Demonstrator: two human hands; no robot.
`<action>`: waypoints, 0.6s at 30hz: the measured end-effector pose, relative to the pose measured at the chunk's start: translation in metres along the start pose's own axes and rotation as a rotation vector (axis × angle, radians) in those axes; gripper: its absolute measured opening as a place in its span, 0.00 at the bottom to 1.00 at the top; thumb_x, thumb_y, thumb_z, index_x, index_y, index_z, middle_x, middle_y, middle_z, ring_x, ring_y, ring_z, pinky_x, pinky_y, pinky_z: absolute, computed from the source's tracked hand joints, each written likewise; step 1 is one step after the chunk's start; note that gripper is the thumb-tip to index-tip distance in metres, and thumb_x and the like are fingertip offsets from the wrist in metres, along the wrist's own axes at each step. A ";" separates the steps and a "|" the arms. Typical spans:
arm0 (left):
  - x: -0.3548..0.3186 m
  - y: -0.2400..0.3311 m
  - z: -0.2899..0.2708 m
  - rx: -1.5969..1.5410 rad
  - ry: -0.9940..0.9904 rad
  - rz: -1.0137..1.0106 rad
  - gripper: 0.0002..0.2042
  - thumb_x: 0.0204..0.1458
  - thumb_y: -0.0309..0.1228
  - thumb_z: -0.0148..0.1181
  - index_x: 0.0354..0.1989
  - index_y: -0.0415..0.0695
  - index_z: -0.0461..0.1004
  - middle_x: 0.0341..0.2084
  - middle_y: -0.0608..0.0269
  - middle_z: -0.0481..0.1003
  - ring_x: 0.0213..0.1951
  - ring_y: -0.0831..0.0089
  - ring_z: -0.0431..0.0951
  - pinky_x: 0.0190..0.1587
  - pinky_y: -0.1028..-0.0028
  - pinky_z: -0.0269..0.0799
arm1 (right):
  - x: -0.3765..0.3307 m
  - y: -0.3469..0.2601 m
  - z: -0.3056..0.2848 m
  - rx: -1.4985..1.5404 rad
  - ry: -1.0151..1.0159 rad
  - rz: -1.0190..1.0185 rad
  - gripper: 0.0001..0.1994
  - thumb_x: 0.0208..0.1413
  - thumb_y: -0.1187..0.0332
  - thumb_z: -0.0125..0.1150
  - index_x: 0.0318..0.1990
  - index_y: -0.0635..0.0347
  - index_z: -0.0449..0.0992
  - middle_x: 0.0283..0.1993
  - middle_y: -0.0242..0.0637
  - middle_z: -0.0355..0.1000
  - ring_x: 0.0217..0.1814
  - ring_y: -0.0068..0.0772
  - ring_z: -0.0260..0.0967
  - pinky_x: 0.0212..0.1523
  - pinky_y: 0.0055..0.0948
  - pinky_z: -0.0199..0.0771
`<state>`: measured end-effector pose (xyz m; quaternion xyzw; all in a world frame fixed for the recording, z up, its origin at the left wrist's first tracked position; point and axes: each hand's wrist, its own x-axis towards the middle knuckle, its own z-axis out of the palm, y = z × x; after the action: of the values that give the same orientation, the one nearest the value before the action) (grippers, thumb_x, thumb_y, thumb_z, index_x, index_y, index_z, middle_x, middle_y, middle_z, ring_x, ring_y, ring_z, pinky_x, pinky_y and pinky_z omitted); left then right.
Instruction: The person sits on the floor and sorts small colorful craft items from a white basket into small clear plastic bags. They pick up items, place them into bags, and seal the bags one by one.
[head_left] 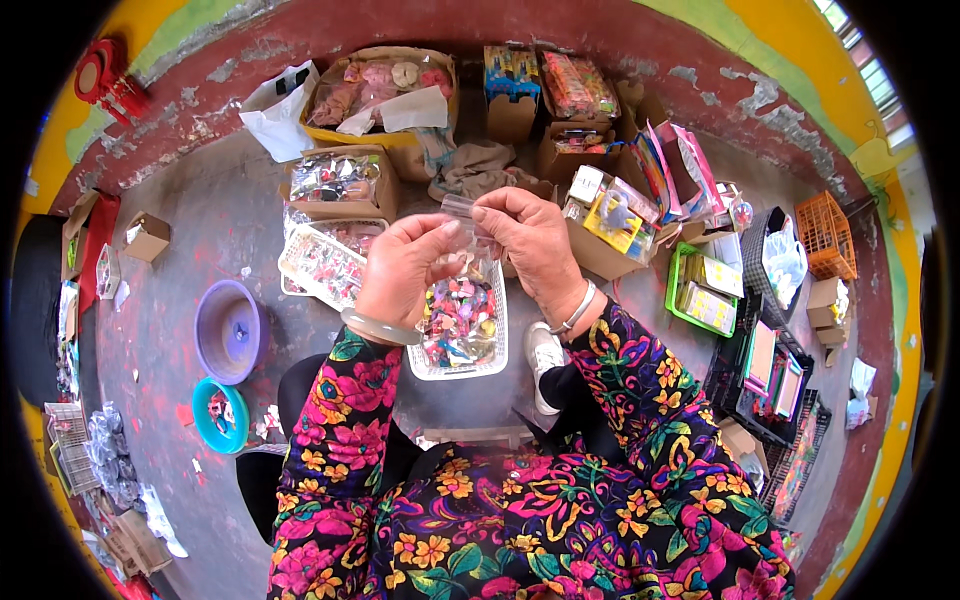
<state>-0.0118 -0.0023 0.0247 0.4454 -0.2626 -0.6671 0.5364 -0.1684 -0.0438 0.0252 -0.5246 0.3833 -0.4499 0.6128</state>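
Observation:
A small clear plastic bag (pixel 462 207) is stretched between my hands above a white plastic basket (pixel 457 374). My right hand (pixel 537 245) pinches its right side between thumb and forefinger. My left hand (pixel 405 268) has thumb and fingers closed at its left edge, and my palm hides part of what is there. Whether anything is inside the bag is too small to tell. Many small colourful trinkets (pixel 465 318) fill the basket below. A second white basket (pixel 322 262), holding small red and white pieces, lies just left of my left hand.
Cardboard boxes of packaged goods (pixel 340 180) stand ahead. On the right are a green crate (pixel 672 300), a black crate (pixel 745 395) and an orange crate (pixel 826 235). A purple basin (pixel 228 330) and a turquoise basin (pixel 218 440) rest on the floor at left.

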 end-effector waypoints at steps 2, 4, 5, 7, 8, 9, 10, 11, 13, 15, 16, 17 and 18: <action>-0.002 0.003 0.002 -0.072 -0.060 -0.119 0.07 0.54 0.28 0.52 0.35 0.38 0.71 0.32 0.61 0.75 0.35 0.74 0.77 0.35 0.80 0.74 | 0.000 0.003 0.001 0.049 0.040 -0.029 0.06 0.51 0.71 0.58 0.33 0.65 0.74 0.25 0.28 0.69 0.24 0.13 0.62 0.23 0.13 0.61; -0.002 0.003 0.004 -0.101 -0.115 -0.175 0.07 0.54 0.30 0.53 0.34 0.38 0.71 0.29 0.60 0.76 0.32 0.73 0.78 0.33 0.79 0.75 | 0.000 0.002 0.001 0.084 0.064 -0.040 0.07 0.51 0.70 0.58 0.33 0.65 0.74 0.25 0.28 0.69 0.24 0.13 0.62 0.23 0.13 0.61; 0.000 0.002 0.003 -0.089 -0.112 -0.144 0.07 0.53 0.30 0.53 0.34 0.38 0.71 0.29 0.60 0.76 0.32 0.72 0.78 0.33 0.79 0.76 | 0.002 0.001 0.000 0.093 0.068 -0.038 0.07 0.50 0.70 0.59 0.33 0.65 0.74 0.25 0.27 0.69 0.24 0.13 0.62 0.23 0.13 0.61; 0.000 -0.002 0.002 -0.065 -0.104 -0.087 0.07 0.53 0.30 0.53 0.33 0.38 0.71 0.28 0.59 0.76 0.31 0.72 0.78 0.32 0.79 0.76 | 0.005 -0.002 -0.002 0.050 0.026 0.008 0.06 0.50 0.70 0.59 0.33 0.64 0.75 0.25 0.26 0.69 0.24 0.12 0.61 0.23 0.13 0.60; -0.001 0.000 0.001 0.000 -0.109 -0.073 0.07 0.53 0.29 0.53 0.33 0.37 0.71 0.28 0.58 0.76 0.31 0.72 0.78 0.32 0.79 0.76 | 0.007 -0.008 -0.006 -0.002 -0.021 0.050 0.06 0.49 0.70 0.60 0.32 0.64 0.75 0.25 0.26 0.70 0.24 0.12 0.61 0.23 0.13 0.59; -0.002 0.002 -0.001 0.063 -0.113 -0.060 0.07 0.53 0.29 0.53 0.33 0.37 0.71 0.28 0.58 0.76 0.30 0.72 0.78 0.33 0.79 0.76 | 0.010 -0.013 -0.013 -0.055 -0.067 0.092 0.06 0.49 0.71 0.60 0.32 0.64 0.76 0.25 0.25 0.70 0.23 0.12 0.61 0.23 0.12 0.59; -0.002 0.004 -0.002 0.127 -0.118 -0.047 0.07 0.53 0.28 0.54 0.33 0.36 0.71 0.28 0.58 0.76 0.30 0.71 0.78 0.33 0.79 0.76 | 0.013 -0.014 -0.020 -0.084 -0.129 0.110 0.05 0.45 0.73 0.62 0.31 0.63 0.76 0.26 0.25 0.71 0.23 0.11 0.61 0.22 0.12 0.58; -0.002 0.003 -0.003 0.191 -0.133 -0.046 0.07 0.52 0.28 0.54 0.34 0.36 0.71 0.27 0.58 0.76 0.30 0.72 0.78 0.33 0.79 0.76 | 0.015 -0.015 -0.027 -0.096 -0.179 0.149 0.05 0.44 0.74 0.62 0.31 0.63 0.76 0.26 0.26 0.71 0.23 0.11 0.61 0.22 0.12 0.58; -0.001 0.001 -0.004 0.326 -0.166 -0.046 0.07 0.52 0.27 0.54 0.34 0.35 0.71 0.27 0.58 0.76 0.29 0.72 0.78 0.33 0.79 0.75 | 0.018 -0.017 -0.035 -0.117 -0.276 0.226 0.06 0.42 0.75 0.63 0.30 0.63 0.76 0.27 0.27 0.72 0.23 0.11 0.61 0.22 0.12 0.58; -0.003 0.001 -0.001 0.296 -0.166 -0.066 0.07 0.52 0.26 0.54 0.35 0.35 0.71 0.27 0.58 0.75 0.29 0.73 0.78 0.32 0.80 0.75 | 0.018 -0.015 -0.035 0.007 -0.268 0.265 0.06 0.41 0.77 0.63 0.31 0.63 0.76 0.27 0.30 0.72 0.24 0.15 0.63 0.25 0.15 0.61; -0.003 0.001 0.000 0.291 -0.153 -0.061 0.07 0.52 0.26 0.54 0.35 0.35 0.71 0.27 0.57 0.76 0.29 0.73 0.78 0.32 0.80 0.75 | 0.018 -0.013 -0.033 0.071 -0.240 0.250 0.06 0.41 0.77 0.62 0.31 0.64 0.75 0.26 0.31 0.72 0.24 0.16 0.63 0.26 0.15 0.62; -0.003 0.002 0.001 0.287 -0.139 -0.056 0.07 0.52 0.26 0.54 0.35 0.36 0.71 0.27 0.57 0.76 0.28 0.73 0.78 0.32 0.80 0.75 | 0.018 -0.011 -0.031 0.135 -0.212 0.234 0.06 0.41 0.78 0.62 0.31 0.64 0.75 0.26 0.31 0.72 0.25 0.17 0.64 0.26 0.16 0.62; -0.004 0.004 0.002 0.274 -0.131 -0.063 0.07 0.52 0.27 0.54 0.35 0.36 0.72 0.27 0.57 0.76 0.28 0.73 0.78 0.32 0.80 0.75 | 0.019 -0.009 -0.032 0.156 -0.157 0.169 0.06 0.43 0.76 0.61 0.30 0.64 0.75 0.24 0.30 0.71 0.24 0.17 0.64 0.26 0.17 0.62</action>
<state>-0.0116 -0.0002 0.0299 0.4780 -0.3717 -0.6691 0.4309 -0.1942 -0.0718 0.0295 -0.4748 0.3408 -0.3829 0.7154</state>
